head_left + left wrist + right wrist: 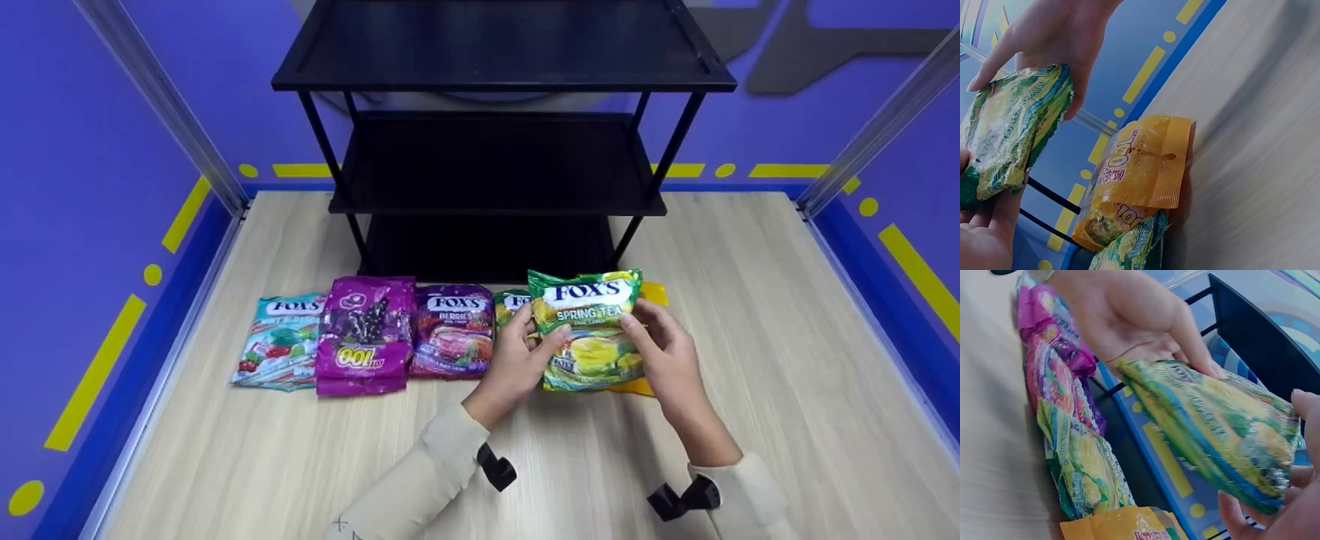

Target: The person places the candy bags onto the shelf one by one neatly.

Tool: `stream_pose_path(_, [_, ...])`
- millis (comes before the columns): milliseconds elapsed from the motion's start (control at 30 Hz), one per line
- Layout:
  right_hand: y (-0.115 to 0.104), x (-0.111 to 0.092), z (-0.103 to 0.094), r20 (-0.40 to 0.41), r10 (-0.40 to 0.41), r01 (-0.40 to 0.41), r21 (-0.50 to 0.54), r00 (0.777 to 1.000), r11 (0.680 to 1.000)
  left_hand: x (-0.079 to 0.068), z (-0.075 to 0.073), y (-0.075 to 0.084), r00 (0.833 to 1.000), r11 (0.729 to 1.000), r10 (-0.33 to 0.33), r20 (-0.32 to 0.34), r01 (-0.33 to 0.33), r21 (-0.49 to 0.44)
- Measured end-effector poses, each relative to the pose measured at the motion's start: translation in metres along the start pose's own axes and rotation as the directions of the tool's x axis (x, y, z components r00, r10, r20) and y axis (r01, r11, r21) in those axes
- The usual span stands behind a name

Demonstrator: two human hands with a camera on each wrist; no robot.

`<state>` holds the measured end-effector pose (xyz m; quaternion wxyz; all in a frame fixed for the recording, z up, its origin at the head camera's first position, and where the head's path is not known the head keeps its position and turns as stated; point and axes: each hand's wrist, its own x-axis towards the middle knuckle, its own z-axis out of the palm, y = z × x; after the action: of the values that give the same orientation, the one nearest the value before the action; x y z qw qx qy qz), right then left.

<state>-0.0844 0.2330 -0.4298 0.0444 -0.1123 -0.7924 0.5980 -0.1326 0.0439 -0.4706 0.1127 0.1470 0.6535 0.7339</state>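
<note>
A green and yellow bag of Fox's Spring Tea candy is held up above the floor in both hands, its printed front facing me. My left hand grips its left side with the thumb on the front. On the other side my right hand pinches the edge, thumb also on the front. Behind the held bag lies an orange candy bag, mostly covered in the head view. Another green Fox's bag lies beside the orange one, partly hidden by my left hand in the head view.
A black three-tier shelf stands behind the bags. To the left in the row lie a purple Fox's Berries bag, a magenta candy bag and a teal Fox's bag. Blue panels enclose the wood-patterned surface.
</note>
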Motion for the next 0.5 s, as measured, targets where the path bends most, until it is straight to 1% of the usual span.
stream_pose_path(133, [-0.002,0.003,-0.003,0.054,0.017,-0.017,-0.006,0.998,1.0,0.0,-0.004,0.001,1.0,1.0,-0.003,0.022,0.003,-0.015])
stream_pose_path(267, [-0.001,0.004,-0.006,0.101,0.019,-0.02,0.008,0.995,1.0,-0.001,-0.008,0.003,0.999,1.0,0.001,0.044,-0.001,-0.01])
stream_pose_path(333, [-0.001,0.004,-0.006,0.111,0.018,-0.02,0.017,0.994,1.0,-0.002,-0.01,0.004,0.999,1.0,-0.006,0.054,0.006,-0.005])
stream_pose_path(500, [-0.002,0.005,-0.006,0.1,0.035,-0.039,0.039,0.994,0.998,-0.004,-0.014,0.008,0.997,1.0,-0.028,0.073,0.028,-0.003])
